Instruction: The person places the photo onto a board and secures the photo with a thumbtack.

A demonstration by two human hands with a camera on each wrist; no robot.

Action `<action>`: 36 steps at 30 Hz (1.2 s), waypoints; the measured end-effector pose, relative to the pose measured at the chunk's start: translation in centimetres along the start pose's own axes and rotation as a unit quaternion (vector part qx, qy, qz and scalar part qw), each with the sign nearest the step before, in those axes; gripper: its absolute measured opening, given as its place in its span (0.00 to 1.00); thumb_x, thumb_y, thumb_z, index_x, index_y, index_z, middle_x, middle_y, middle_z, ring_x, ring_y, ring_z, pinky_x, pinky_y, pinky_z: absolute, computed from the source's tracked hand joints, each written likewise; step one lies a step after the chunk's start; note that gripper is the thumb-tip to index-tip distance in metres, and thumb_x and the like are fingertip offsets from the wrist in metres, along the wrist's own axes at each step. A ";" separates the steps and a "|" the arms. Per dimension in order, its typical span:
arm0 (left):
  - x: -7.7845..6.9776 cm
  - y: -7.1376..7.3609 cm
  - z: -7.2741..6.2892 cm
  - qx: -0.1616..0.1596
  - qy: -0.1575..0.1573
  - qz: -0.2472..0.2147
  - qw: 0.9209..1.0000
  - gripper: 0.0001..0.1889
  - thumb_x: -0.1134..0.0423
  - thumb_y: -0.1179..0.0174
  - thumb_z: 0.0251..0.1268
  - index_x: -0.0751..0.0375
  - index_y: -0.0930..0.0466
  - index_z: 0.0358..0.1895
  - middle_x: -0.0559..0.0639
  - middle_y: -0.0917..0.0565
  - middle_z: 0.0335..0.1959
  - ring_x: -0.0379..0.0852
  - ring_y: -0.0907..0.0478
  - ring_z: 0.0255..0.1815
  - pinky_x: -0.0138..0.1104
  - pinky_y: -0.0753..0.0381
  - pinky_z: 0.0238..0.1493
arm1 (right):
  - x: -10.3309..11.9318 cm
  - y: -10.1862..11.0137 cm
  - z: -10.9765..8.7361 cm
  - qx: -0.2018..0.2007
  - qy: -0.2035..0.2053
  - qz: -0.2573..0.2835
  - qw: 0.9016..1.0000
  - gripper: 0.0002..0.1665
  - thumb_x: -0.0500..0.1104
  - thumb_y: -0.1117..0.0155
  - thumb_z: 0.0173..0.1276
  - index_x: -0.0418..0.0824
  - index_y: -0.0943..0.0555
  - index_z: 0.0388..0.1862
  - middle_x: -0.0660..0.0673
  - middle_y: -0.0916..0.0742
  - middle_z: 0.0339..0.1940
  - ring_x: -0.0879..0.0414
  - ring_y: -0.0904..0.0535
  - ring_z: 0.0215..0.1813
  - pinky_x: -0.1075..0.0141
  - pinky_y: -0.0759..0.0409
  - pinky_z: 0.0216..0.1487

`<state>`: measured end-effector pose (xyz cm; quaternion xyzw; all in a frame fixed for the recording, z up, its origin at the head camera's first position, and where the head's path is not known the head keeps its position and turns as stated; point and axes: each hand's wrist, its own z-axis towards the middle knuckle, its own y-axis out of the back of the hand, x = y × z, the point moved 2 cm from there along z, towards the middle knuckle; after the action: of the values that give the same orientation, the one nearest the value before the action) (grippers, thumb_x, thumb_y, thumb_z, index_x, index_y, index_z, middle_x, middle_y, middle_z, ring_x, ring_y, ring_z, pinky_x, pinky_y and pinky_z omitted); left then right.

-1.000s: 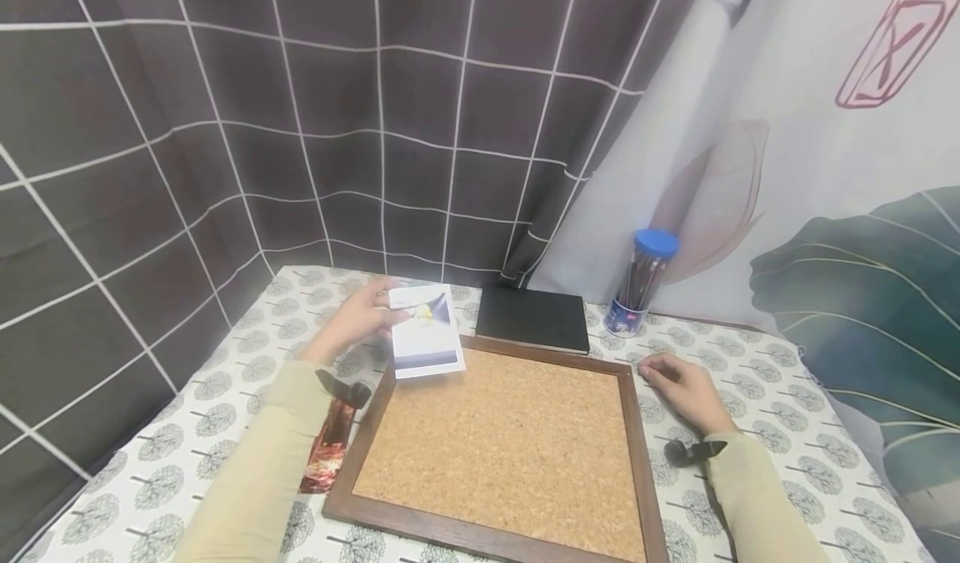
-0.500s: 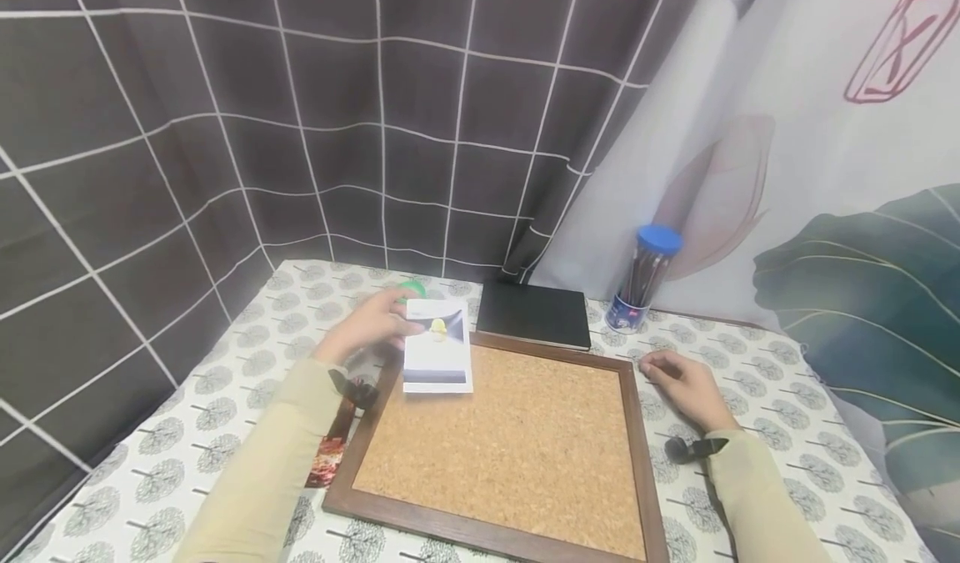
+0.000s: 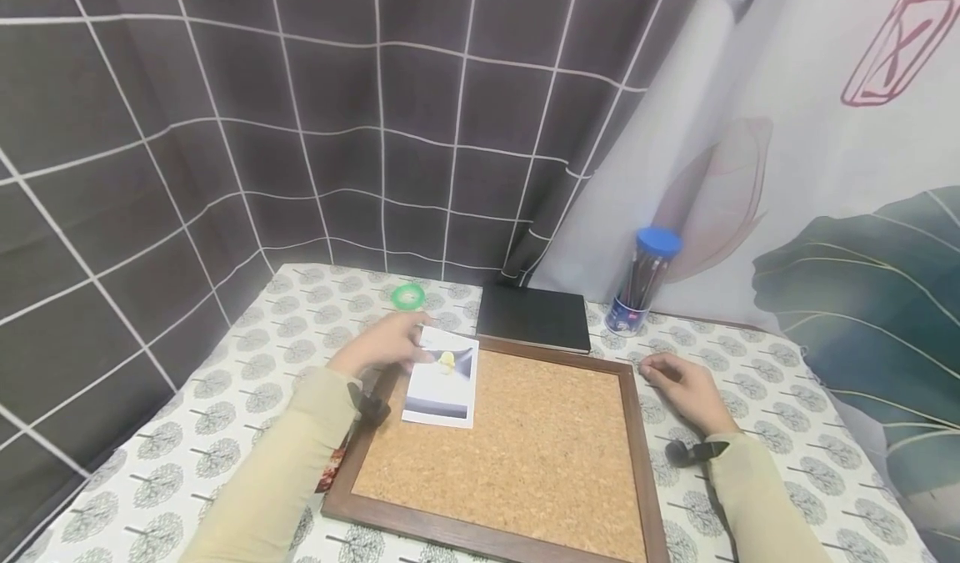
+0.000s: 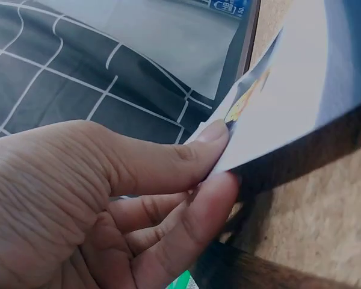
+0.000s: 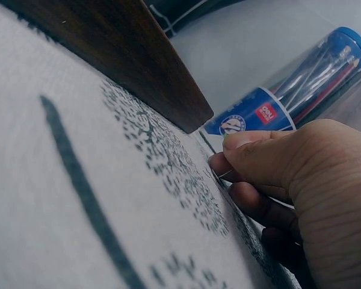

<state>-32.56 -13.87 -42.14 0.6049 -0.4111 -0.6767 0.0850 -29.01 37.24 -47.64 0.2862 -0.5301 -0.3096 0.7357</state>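
Observation:
My left hand (image 3: 386, 342) pinches the left edge of a white-bordered photo (image 3: 442, 400) with a small yellow shape printed on it. The left wrist view shows the thumb (image 4: 213, 135) on the picture side, with fingers behind the edge. The photo lies over the upper left of a cork board (image 3: 510, 454) in a brown wooden frame; in the wrist view it is bent and partly raised off the cork. My right hand (image 3: 688, 392) rests on the cloth right of the board, thumb and forefinger together on a thin pin (image 5: 227, 174), mostly hidden by the fingers.
A green tape roll (image 3: 408, 297) lies behind the left hand. Behind the board is a black notebook (image 3: 534, 317), with a blue-lidded pencil tub (image 3: 639, 284) to its right. A reddish picture (image 3: 330, 470) sticks out under the left forearm. Curtains (image 3: 420, 129) hang at the back.
My left hand has brought the photo toward me and right, lowering it onto the board's upper left. The green tape roll has come into sight behind it. The right hand stays put.

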 end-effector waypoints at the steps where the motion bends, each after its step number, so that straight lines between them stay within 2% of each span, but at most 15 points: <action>1: 0.0 0.0 0.0 0.002 -0.002 0.004 1.000 0.37 0.62 0.27 0.57 0.64 0.32 0.70 0.53 0.18 0.30 0.48 0.18 0.21 0.39 0.15 0.30 | 0.0 0.0 0.0 -0.001 0.001 -0.001 1.000 0.17 0.54 0.38 0.74 0.45 0.16 0.50 0.43 0.11 0.45 0.40 0.16 0.52 0.38 0.26 0.58; 11: -0.5 -0.3 -0.4 0.039 -0.016 0.037 0.998 0.33 0.60 0.27 0.57 0.64 0.28 0.66 0.53 0.20 0.29 0.47 0.18 0.21 0.37 0.16 0.32 | -0.1 -0.1 0.1 -0.003 0.015 -0.001 1.000 0.15 0.54 0.37 0.73 0.47 0.15 0.48 0.45 0.10 0.44 0.43 0.16 0.51 0.40 0.25 0.57; 17: -0.5 -0.4 -0.6 0.041 -0.024 0.058 0.997 0.31 0.61 0.27 0.57 0.64 0.26 0.63 0.51 0.21 0.26 0.46 0.19 0.21 0.37 0.17 0.31 | -0.2 -0.1 0.1 -0.006 0.022 -0.004 1.000 0.13 0.53 0.37 0.73 0.47 0.15 0.48 0.46 0.10 0.44 0.46 0.16 0.49 0.42 0.24 0.56; 22: -0.4 -0.4 -0.5 0.047 -0.025 0.068 0.996 0.32 0.61 0.27 0.56 0.66 0.27 0.65 0.51 0.23 0.25 0.45 0.19 0.20 0.36 0.17 0.29 | -0.1 0.0 0.1 -0.008 0.022 -0.005 1.000 0.14 0.53 0.36 0.73 0.46 0.15 0.48 0.45 0.10 0.44 0.42 0.16 0.51 0.40 0.25 0.56; 26: -0.5 -0.2 -0.6 0.045 -0.028 0.076 0.996 0.29 0.61 0.26 0.56 0.65 0.25 0.60 0.50 0.22 0.24 0.46 0.20 0.21 0.37 0.17 0.30 | 0.1 0.1 0.1 -0.011 0.028 -0.008 1.000 0.13 0.52 0.37 0.74 0.46 0.15 0.47 0.44 0.10 0.44 0.41 0.16 0.50 0.40 0.25 0.56; 29: -0.6 -0.1 -0.6 0.037 -0.034 0.102 0.994 0.26 0.59 0.25 0.54 0.63 0.23 0.56 0.49 0.19 0.29 0.47 0.20 0.26 0.41 0.17 0.39 | 0.2 0.1 0.1 -0.015 0.036 -0.014 0.999 0.12 0.51 0.36 0.74 0.46 0.15 0.47 0.46 0.10 0.43 0.44 0.16 0.49 0.42 0.24 0.55; 33: -0.6 -0.1 -0.6 0.023 -0.040 0.143 0.989 0.29 0.55 0.24 0.52 0.63 0.22 0.57 0.52 0.16 0.44 0.51 0.20 0.45 0.49 0.21 0.56 | 0.3 0.0 0.1 -0.022 0.043 -0.016 0.999 0.11 0.49 0.36 0.74 0.45 0.15 0.47 0.46 0.10 0.44 0.46 0.16 0.49 0.43 0.23 0.55; 36: -0.5 -0.1 -0.5 0.018 -0.044 0.153 0.987 0.32 0.54 0.24 0.52 0.64 0.22 0.58 0.53 0.18 0.47 0.52 0.21 0.49 0.49 0.22 0.57 | 0.4 0.1 0.0 -0.024 0.043 -0.010 0.999 0.11 0.48 0.36 0.74 0.44 0.15 0.48 0.44 0.11 0.45 0.43 0.16 0.50 0.41 0.23 0.55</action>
<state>-31.92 -13.75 -41.75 0.5058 -0.5145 -0.6740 0.1587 -28.93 37.02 -47.37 0.2873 -0.4873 -0.3170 0.7613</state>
